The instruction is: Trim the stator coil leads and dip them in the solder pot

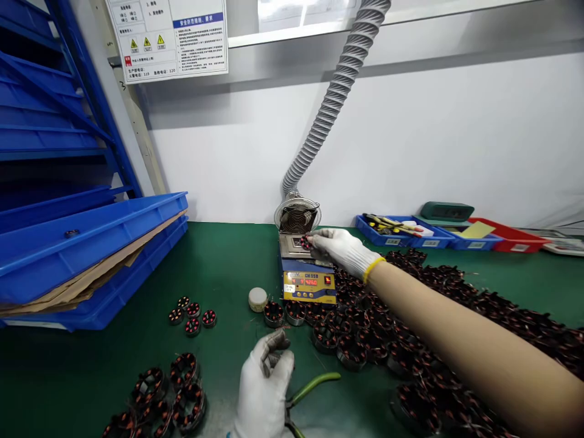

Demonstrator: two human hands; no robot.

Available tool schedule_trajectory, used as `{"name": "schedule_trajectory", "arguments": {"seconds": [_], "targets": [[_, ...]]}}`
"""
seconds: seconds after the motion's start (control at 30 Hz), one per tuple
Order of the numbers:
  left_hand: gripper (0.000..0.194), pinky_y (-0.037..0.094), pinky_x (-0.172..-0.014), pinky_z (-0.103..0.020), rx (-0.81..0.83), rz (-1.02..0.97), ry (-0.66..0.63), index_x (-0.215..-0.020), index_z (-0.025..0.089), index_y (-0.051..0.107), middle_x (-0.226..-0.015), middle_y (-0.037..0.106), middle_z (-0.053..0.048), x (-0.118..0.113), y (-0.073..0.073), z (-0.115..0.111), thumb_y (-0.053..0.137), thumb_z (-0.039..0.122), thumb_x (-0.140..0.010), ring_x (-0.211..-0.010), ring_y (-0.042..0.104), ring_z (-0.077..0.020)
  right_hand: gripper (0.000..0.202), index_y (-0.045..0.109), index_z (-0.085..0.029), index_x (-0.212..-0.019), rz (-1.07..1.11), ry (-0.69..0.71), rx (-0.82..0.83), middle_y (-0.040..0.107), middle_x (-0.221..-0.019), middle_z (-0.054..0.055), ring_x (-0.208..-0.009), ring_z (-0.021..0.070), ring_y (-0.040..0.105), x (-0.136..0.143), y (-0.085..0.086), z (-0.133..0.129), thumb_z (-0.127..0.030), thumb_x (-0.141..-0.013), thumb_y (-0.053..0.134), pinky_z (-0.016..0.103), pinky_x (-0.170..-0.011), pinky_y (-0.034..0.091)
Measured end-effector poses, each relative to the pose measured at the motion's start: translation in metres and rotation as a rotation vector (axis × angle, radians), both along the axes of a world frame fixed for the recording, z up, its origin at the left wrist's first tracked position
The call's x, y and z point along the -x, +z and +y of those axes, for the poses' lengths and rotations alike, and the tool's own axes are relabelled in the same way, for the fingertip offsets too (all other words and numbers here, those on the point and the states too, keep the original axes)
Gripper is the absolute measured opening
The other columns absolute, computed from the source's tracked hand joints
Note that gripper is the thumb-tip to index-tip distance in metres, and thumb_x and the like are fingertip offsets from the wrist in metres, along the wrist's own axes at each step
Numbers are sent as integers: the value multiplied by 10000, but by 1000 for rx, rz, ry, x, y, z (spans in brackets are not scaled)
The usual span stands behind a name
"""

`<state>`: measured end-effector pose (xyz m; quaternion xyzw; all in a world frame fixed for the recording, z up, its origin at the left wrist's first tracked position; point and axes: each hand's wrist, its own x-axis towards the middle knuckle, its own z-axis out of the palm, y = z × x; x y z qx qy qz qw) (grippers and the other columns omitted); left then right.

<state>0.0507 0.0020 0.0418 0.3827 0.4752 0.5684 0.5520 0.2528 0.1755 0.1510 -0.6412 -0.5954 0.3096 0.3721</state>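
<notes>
Gloved in white, my right hand [340,248] pinches a small wound coil part [306,243] over the metal top of the blue and yellow soldering unit [310,286]. My left hand [267,380], also in a white glove, is near the front edge with its fingers curled; whether something small is between them is hidden. Green-handled pliers [314,386] lie beside it, partly behind the hand. A round whitish container [258,299] stands left of the unit, next to a few ring-shaped coils [274,313].
Many coils [396,340] cover the right side. Small coils [192,310] and larger ones [187,404] sit at left. Blue trays [91,243] are stacked far left. A grey hose [333,97] hangs behind the unit. Tool bins [392,237] line the back right.
</notes>
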Motion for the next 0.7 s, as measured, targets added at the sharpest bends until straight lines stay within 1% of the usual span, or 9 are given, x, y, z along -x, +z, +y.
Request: {"name": "schedule_trajectory", "arguments": {"seconds": [0.07,0.13,0.23,0.3,0.37,0.47,0.53,0.6,0.7], "targets": [[615,533,-724,-264,17,-6,-8,-1052,127,739,-1003,735,-130,2,3,0,852,560,-630,-797,650,-188,248,671,-155,-1014,93,97,56,717,-781,54,-644,148,651,8,-10,-32,-340,-865,599,231,-592,524],[677,529,-695,-262,27,-19,-18,-1104,129,705,-1037,718,-127,3,5,-1,797,637,-665,-777,645,-177,245,691,-161,-981,176,213,128,687,-698,22,-565,133,614,17,-24,-66,-322,-799,663,223,-530,501],[660,523,-680,-273,24,-63,-63,-1163,144,657,-1093,692,-126,3,3,-4,678,677,-774,-788,649,-180,319,714,-179,-1016,277,371,189,689,-695,0,-570,130,609,30,-45,-108,-316,-727,716,228,-546,498],[639,524,-700,-287,20,-74,-71,-1171,144,641,-1108,683,-130,3,1,-5,639,672,-811,-808,653,-188,324,722,-193,-1027,247,389,166,722,-752,9,-638,156,650,34,-52,-118,-335,-736,710,249,-598,525],[653,527,-713,-300,23,-32,-55,-1164,133,634,-1103,680,-134,3,2,-6,624,682,-812,-789,647,-186,298,728,-213,-1037,121,300,79,755,-862,20,-763,186,695,32,-51,-111,-335,-768,693,269,-695,555],[647,533,-756,-322,2,112,-37,-1146,111,636,-1077,688,-146,1,7,-8,619,665,-812,-811,647,-206,299,720,-224,-1092,-111,71,-54,755,-1055,29,-958,202,699,16,-37,-72,-332,-817,675,266,-835,544],[569,528,-839,-343,-47,205,-41,-1135,111,645,-1088,697,-154,0,10,-8,621,592,-832,-921,657,-243,327,710,-209,-1123,-201,-41,-73,744,-1099,48,-1021,222,684,1,-25,-38,-362,-838,661,280,-880,523],[457,506,-923,-362,-120,294,-45,-1123,130,666,-1127,700,-152,-1,8,-8,632,486,-838,-1039,645,-270,360,704,-194,-1141,-277,-127,-75,742,-1094,71,-1042,249,677,-12,-16,-6,-398,-851,642,304,-894,509],[340,503,-950,-379,-233,455,-24,-1087,165,701,-1152,703,-134,-2,0,-6,654,337,-798,-1086,639,-284,384,700,-193,-1156,-379,-206,-82,729,-1118,93,-1084,273,658,-21,-12,28,-420,-860,612,319,-892,495]]}}
